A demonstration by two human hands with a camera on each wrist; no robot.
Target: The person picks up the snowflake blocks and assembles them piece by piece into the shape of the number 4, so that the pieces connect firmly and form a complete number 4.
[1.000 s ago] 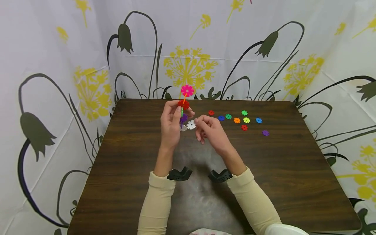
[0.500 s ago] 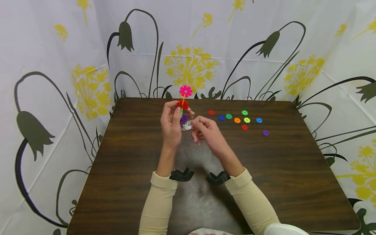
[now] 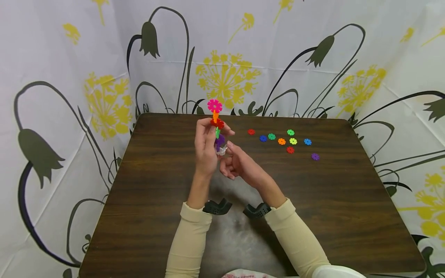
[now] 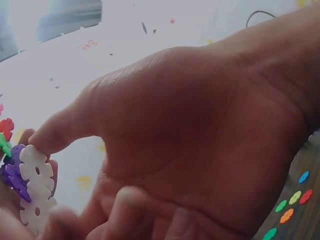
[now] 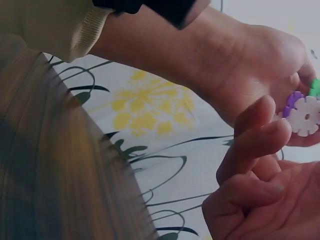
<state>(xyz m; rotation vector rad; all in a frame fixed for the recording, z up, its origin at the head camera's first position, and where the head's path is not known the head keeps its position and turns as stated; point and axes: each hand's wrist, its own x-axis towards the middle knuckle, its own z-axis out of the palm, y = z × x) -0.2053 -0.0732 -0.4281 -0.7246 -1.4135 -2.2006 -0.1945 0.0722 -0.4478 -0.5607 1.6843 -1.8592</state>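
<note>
The left hand [image 3: 206, 148] grips an upright chain of discs [image 3: 216, 124] between its thumb and fingers, above the table. The right hand [image 3: 243, 168], at about 4 o'clock from the left one, pinches a white disc [image 5: 297, 123] at the low end of this chain; its other fingers are bent towards the palm.

Along the chain, from the 12 o'clock end down to 6 o'clock, I see a pink disc [image 3: 211, 103], an orange disc [image 3: 215, 116], a red disc [image 3: 219, 122], a green disc [image 3: 217, 132] and something purple [image 3: 221, 140], next to the white part. How deep the slots sit in each other is too small to tell.

Farther out, nine loose discs lie flat on the brown table [image 3: 149, 185], apart from each other. Counted from the right hand, a red one [image 3: 251, 132] lies between 12 and 1 o'clock, a dark blue one [image 3: 263, 138] near 1, an orange one [image 3: 281, 141] near 2, and a violet one [image 3: 315, 156] near 3. At the 6 o'clock edge shows a white thing with red print [image 3: 245, 274]; whether it is a bag, I cannot tell.
</note>
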